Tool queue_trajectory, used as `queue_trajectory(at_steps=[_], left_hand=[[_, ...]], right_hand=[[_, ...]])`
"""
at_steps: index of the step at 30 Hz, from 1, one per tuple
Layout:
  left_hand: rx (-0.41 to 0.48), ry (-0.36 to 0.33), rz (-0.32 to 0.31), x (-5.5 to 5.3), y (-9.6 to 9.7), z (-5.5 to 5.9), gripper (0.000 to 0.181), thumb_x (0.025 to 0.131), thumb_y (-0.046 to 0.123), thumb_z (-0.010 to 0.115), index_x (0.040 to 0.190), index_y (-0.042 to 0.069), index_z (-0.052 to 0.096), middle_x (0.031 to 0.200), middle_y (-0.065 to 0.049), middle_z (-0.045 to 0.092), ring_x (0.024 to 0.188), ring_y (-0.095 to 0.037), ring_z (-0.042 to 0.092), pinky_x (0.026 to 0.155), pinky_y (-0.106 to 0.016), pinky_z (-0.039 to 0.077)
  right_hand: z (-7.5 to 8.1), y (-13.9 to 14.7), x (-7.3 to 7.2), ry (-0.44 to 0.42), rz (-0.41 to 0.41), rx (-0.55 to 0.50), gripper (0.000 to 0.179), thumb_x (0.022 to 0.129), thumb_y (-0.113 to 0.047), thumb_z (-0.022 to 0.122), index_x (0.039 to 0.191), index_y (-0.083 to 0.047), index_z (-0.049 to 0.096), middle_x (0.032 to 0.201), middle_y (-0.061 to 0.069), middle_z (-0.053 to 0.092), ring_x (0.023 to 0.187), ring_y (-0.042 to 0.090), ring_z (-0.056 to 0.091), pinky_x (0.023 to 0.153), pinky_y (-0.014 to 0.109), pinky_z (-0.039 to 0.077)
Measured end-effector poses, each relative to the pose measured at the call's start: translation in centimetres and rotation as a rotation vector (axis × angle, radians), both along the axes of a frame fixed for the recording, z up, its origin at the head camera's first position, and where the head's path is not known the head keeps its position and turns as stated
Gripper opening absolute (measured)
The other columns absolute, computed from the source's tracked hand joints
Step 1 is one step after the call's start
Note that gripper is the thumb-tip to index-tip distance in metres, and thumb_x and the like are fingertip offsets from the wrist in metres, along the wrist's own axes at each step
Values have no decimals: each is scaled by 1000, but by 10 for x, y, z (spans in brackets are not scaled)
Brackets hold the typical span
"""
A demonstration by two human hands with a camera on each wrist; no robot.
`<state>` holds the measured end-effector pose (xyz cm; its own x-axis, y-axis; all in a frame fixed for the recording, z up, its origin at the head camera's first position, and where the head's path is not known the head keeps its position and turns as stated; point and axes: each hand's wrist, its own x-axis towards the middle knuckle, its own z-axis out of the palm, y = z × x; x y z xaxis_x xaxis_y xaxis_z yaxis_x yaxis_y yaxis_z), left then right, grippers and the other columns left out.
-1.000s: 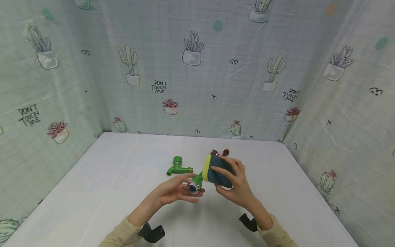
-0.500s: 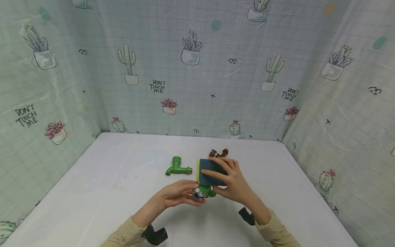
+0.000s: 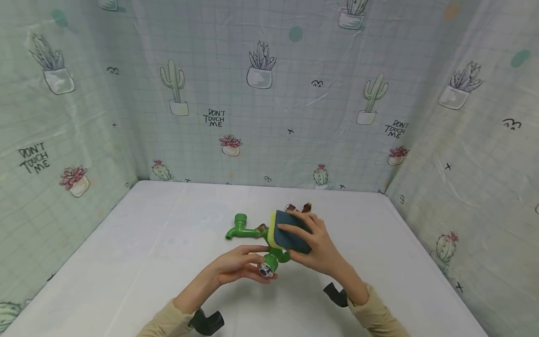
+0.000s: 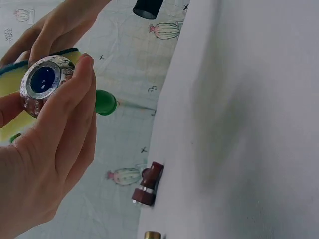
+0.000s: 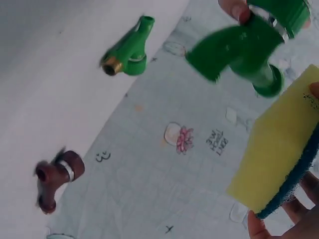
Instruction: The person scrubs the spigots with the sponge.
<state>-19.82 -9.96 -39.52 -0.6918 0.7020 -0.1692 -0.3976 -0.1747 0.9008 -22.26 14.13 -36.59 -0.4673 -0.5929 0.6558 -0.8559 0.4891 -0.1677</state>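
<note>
My left hand (image 3: 237, 266) grips a green tap (image 5: 244, 42) above the table, fingers and thumb around its silver-rimmed head (image 4: 64, 74). That head has a dark blue centre. In my right hand (image 3: 322, 245) is a sponge (image 3: 292, 232), yellow (image 5: 274, 144) on one side and dark teal on the other. Its yellow side faces the held tap, close beside it; I cannot tell whether they touch. A second green tap (image 3: 240, 228) lies on the table behind the left hand. Beyond the sponge lies a brown tap (image 3: 307, 207), partly hidden in the head view.
The white table (image 3: 168, 220) reaches back to a hanging cloth (image 3: 261, 121) printed with cacti, which also encloses both sides. Black curved pieces (image 3: 207, 323) sit at both wrists.
The held tap has been turned about in the left hand, its threaded end now swung up toward the far side. The sponge moved left and down, then slightly back up, against or near the tap.
</note>
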Motion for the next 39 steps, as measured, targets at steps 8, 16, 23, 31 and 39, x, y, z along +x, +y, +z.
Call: queue_trajectory(at_steps=[8, 16, 23, 31, 39], left_hand=[[36, 36, 77, 1, -3, 0, 58, 91, 6, 46, 140, -3, 17, 116, -15, 55, 100, -31, 61, 90, -46, 46], [7, 36, 151, -1, -6, 1, 54, 89, 5, 40, 139, -3, 20, 122, -17, 52, 104, -31, 59, 92, -44, 46], [-36, 58, 146, 1, 0, 3, 55, 89, 10, 51, 137, -2, 27, 116, -16, 57, 98, -28, 62, 89, -44, 48], [-15, 37, 206, 1, -6, 1, 58, 90, 7, 50, 138, -5, 20, 103, -7, 62, 98, -30, 62, 89, -43, 48], [-21, 47, 208, -2, -7, 5, 59, 91, 12, 49, 138, -6, 18, 113, -17, 58, 101, -30, 60, 91, -44, 46]], right_hand=[[-15, 3, -1, -38, -89, 70, 58, 69, -22, 69, 123, -32, 51, 131, 7, 44, 110, 21, 40, 78, 43, 37], [-12, 3, -1, -22, -112, 13, 58, 68, -21, 69, 122, -31, 52, 129, 7, 45, 108, 21, 39, 74, 39, 34], [-12, -8, 2, -91, -15, 73, 56, 73, -24, 66, 125, -32, 48, 132, 6, 43, 110, 21, 39, 76, 40, 36], [-18, 15, -8, 42, -133, 112, 56, 64, -17, 68, 116, -33, 55, 129, 5, 46, 109, 22, 40, 80, 45, 33], [-25, 4, -9, 81, -10, 135, 58, 65, -16, 71, 118, -31, 53, 134, 7, 42, 118, 25, 37, 88, 48, 35]])
